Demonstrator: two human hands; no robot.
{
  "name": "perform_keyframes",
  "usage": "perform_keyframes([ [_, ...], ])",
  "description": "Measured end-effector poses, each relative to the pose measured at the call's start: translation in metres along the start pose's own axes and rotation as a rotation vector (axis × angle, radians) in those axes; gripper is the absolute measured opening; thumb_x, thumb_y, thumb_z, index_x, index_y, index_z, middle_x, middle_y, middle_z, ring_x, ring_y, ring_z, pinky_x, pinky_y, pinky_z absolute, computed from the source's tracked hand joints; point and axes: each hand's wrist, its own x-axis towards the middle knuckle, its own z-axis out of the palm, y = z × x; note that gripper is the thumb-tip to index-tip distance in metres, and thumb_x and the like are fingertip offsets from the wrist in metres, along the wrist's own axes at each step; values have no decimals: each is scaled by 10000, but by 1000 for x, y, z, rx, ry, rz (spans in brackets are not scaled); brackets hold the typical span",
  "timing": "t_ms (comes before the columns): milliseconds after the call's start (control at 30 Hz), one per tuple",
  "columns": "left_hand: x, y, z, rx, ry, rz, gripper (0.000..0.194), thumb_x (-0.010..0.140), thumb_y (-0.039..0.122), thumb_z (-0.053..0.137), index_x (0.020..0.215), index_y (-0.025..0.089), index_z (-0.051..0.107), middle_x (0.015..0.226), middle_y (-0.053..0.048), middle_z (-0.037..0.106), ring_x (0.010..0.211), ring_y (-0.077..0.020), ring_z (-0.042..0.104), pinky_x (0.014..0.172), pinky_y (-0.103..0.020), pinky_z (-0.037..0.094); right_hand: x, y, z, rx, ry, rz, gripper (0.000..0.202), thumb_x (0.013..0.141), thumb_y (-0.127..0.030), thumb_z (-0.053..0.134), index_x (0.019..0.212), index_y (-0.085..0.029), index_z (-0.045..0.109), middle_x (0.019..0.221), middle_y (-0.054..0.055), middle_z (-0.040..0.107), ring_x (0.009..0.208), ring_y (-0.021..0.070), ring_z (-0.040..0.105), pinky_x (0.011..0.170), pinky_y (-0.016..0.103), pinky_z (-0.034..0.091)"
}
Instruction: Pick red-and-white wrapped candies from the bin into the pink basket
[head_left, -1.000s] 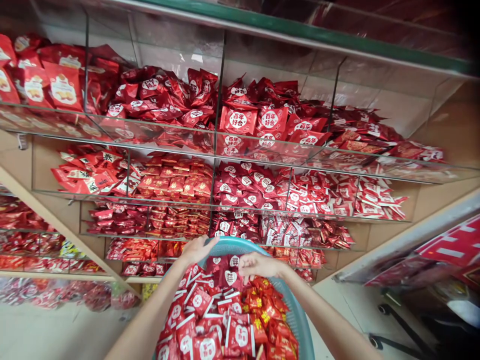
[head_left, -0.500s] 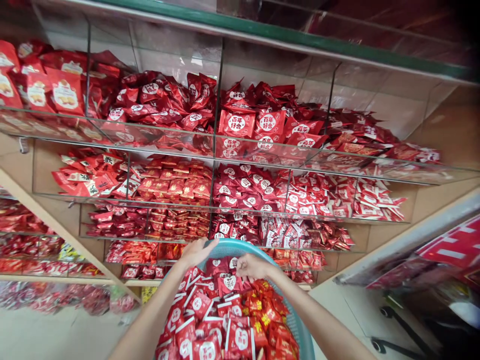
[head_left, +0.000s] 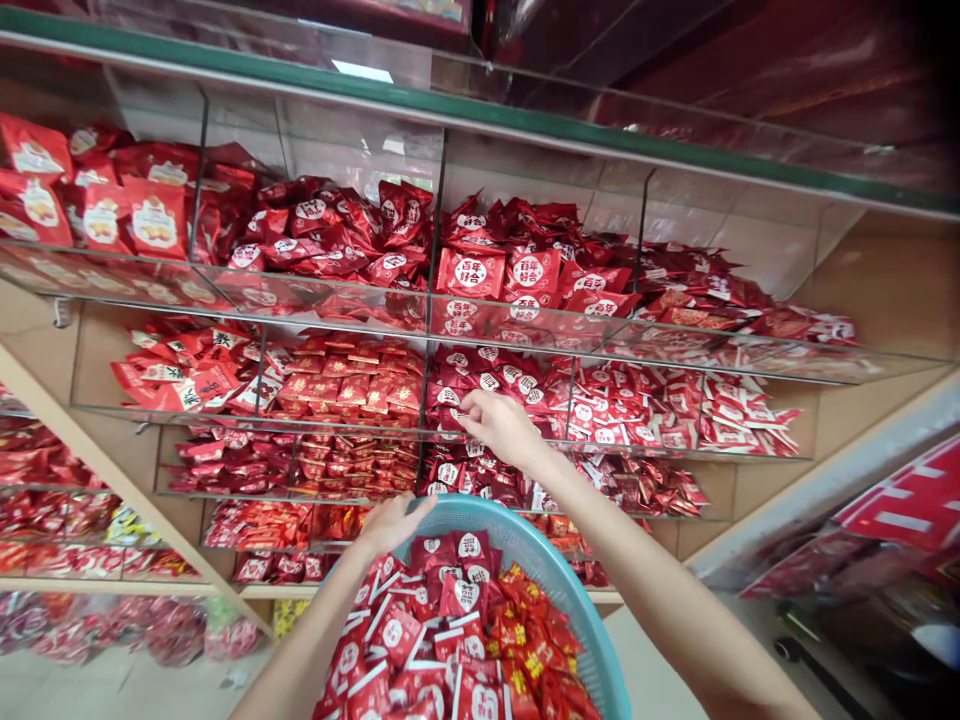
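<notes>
A teal plastic basket (head_left: 592,620) full of small red packets sits low in the middle of the view. My left hand (head_left: 394,522) holds its far left rim, thumb stretched along the edge. My right hand (head_left: 499,425) is up in front of the shelf, beside the dark red packets (head_left: 450,378) with white round labels; its fingers are bent together, and anything between them is too small to make out. In the basket lie dark red packets (head_left: 466,594), red-and-white packets (head_left: 397,632) and orange-red packets with yellow print (head_left: 532,640).
Glass shelves (head_left: 525,336) with clear dividers hold many red packets in rows. A slanting wooden panel (head_left: 142,500) crosses the left side. At the lower right a dark wheeled base (head_left: 814,670) stands on the floor.
My right hand has risen out of the basket to the shelf packets. My left hand stays at the rim. The view has shifted slightly, with the shelves lower in the frame.
</notes>
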Motion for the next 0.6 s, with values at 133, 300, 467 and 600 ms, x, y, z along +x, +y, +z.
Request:
perform_keyframes([
  [133,-1,1,-1,10,8,-7,651,722,694,210,865,189,596,905,-99,664,874,-264,595,725,-309,416,22,-3,20,-279,45,-83,200,754,-234,541,948,-195,514,931,55,521,866,175,479,711,279,384],
  [300,-4,4,-4,-11,10,-12,665,717,704,202,892,198,597,954,-94,655,903,-271,585,760,-327,410,37,-16,41,-435,78,-76,190,747,-259,553,916,-185,509,948,81,486,869,211,444,712,323,389],
  [467,-4,4,-4,-23,11,-13,666,716,707,201,890,197,593,942,-99,655,897,-281,584,751,-347,413,41,-14,43,-403,108,-92,68,777,-236,505,821,-190,531,895,65,499,843,195,448,685,303,391],
  [600,-2,-1,-1,-21,10,12,645,724,698,207,849,194,590,895,-95,661,865,-270,594,726,-327,417,38,-8,33,-180,245,-83,131,823,-223,428,805,-197,555,862,33,507,799,145,471,665,252,390],
])
